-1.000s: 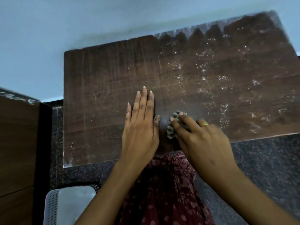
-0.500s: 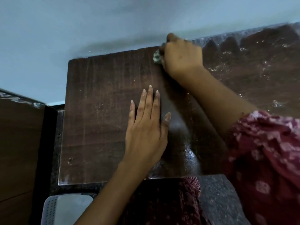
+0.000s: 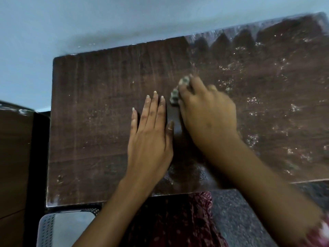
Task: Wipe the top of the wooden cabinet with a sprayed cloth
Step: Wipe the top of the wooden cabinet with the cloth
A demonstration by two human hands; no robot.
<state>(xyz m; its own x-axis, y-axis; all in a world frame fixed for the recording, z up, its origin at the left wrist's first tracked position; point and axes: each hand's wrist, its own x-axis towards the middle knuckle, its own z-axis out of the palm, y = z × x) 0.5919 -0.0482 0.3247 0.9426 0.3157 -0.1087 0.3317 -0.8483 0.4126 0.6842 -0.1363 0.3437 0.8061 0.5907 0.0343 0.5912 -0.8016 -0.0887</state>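
You are wiping mid-cabinet top (image 3: 106, 122): right hand (image 3: 208, 114) fingers are gripping the bunched cloth (image 3: 175, 96), left hand (image 3: 151, 138) is lying flat, fingers open. Next, the speckled right side probably needs passes.

Maroon printed garment (image 3: 179, 221), matching sleeve (image 3: 320, 234) at right wrist; forearms bare.
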